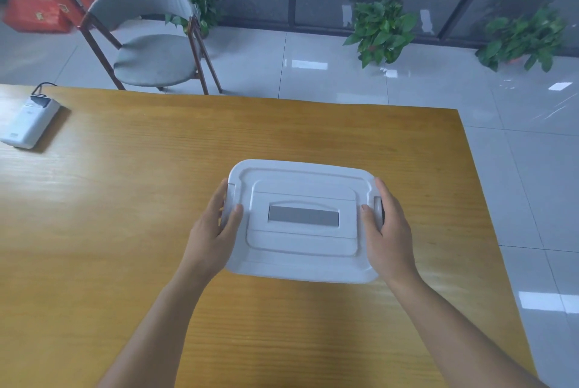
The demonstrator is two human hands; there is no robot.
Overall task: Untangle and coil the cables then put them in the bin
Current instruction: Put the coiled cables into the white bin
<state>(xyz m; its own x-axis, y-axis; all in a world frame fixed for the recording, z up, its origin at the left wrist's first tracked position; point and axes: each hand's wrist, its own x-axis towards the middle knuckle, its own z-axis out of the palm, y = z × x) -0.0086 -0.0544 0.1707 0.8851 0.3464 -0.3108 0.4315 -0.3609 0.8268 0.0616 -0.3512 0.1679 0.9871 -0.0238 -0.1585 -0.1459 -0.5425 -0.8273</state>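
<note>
Centrally, a little below mid-frame, a white bin (302, 221) sits on the wooden table (125, 199) with its lid on; a grey rectangle shows in the middle of the lid. Both hands clasp its short ends: the left hand (216, 231) wraps the left end, thumb lying on the lid, fingers curled round the side, and the right hand (387, 231) does the same at the right end, over a dark latch. No cables can be seen near the bin, whose inside the lid hides.

At the far left edge of the table lies a white power bank (29, 122) with a black cord plugged into its top. Behind the table, upper left, stands a grey chair (150, 42), with red bags (37, 2) beyond it. Potted plants (382, 30) line the glass wall along the upper right, on a glossy tiled floor (313, 68).
</note>
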